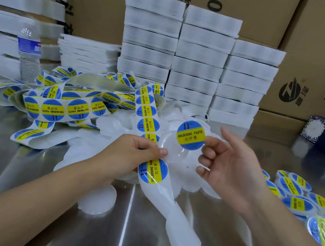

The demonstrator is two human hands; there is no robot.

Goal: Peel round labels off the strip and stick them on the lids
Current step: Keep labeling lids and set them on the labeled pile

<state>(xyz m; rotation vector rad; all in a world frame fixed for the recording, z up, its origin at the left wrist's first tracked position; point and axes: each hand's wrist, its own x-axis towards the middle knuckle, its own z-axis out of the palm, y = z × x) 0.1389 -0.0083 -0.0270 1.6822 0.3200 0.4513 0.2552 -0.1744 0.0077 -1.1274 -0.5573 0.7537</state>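
My right hand (229,167) pinches a round blue-and-yellow label (191,135) at its right edge, free of the backing. My left hand (136,153) grips the label strip (147,110) together with a clear round lid (171,148), thumb on the lid's rim. The peeled label hovers just above and right of that lid, partly overlapping it. One more label (153,171) sits on the strip below my left hand, and bare white backing (180,223) trails toward me. A heap of unlabelled clear lids (118,123) lies behind my hands.
Labelled lids (300,197) are piled at the right on the steel table (20,158). Coiled label strip (62,105) lies at the left, near a water bottle (29,51). Stacks of white trays (198,64) and cardboard boxes (324,64) stand behind. A loose lid (98,200) lies near my left forearm.
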